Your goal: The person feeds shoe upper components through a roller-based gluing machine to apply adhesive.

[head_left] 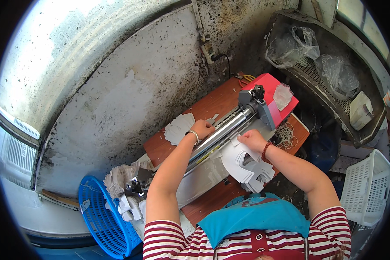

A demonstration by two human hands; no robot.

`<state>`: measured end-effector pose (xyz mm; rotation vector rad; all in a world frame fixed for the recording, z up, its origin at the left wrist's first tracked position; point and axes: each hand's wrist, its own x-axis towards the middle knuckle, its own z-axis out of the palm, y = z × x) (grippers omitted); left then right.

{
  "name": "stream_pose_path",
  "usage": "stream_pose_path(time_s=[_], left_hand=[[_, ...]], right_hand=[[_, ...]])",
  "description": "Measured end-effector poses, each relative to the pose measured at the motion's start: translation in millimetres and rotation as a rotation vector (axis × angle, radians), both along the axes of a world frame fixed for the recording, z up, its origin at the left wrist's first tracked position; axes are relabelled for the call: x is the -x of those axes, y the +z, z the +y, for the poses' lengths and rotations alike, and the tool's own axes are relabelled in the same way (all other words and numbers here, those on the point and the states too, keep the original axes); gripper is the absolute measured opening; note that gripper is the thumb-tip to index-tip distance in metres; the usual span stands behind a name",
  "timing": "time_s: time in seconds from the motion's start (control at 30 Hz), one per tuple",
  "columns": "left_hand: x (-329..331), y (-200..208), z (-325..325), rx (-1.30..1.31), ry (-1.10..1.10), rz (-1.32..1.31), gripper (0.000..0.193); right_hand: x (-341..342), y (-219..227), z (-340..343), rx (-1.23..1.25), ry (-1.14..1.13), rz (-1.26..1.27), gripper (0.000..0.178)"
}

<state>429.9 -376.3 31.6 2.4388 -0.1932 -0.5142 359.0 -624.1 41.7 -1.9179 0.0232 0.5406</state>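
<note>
A machine with a long shiny metal roller (229, 125) and a red housing (268, 89) stands on a brown table before me. My left hand (202, 128) is at the far side of the roller, its fingers curled together. A small white strip (212, 118) shows at its fingertips; whether they grip it is unclear. On the near side, my right hand (252, 140) pinches the top edge of a white curved cut piece (235, 158). More white curved pieces (260, 173) lie overlapped beneath it on the machine's near side. Beyond the left wrist is a pile of flat white pieces (178, 128).
A blue plastic basket (106, 221) stands at lower left, beside bundled white pieces (117, 181). Loose rubber bands (287, 135) lie near the red housing. A white basket (365, 186) is at right, below a shelf (333, 93) with clear bags. A stained wall (121, 99) borders the table.
</note>
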Motion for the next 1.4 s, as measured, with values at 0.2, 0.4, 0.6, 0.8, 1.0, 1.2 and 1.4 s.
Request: stream_pose_path(time_s=[0.2, 0.4, 0.6, 0.8, 1.0, 1.2, 1.4], left_hand=[[-6, -13, 22, 0.083, 0.248, -0.241, 0.014], [-2, 27, 19, 0.058, 0.445, -0.482, 0.017], [14, 35, 10, -0.252, 0.036, -0.789, 0.033], [5, 7, 9, -0.194, -0.175, -0.060, 0.033], [1, 0, 5, -0.094, -0.137, -0.033, 0.033], [1, 0, 11, 0.027, 0.091, -0.012, 0.023], [-9, -5, 25, 0.214, 0.367, -0.416, 0.020]], right_hand=[[10, 4, -5, -0.103, 0.074, 0.010, 0.024], [10, -1, -6, 0.034, 0.056, -0.038, 0.030], [2, 8, 12, 0.181, 0.143, -0.136, 0.030], [6, 15, 16, 0.048, 0.129, -0.108, 0.031], [-2, -4, 10, 0.045, 0.080, -0.084, 0.028], [4, 2, 2, -0.015, 0.124, -0.063, 0.017], [10, -9, -6, -0.067, 0.120, -0.061, 0.023]])
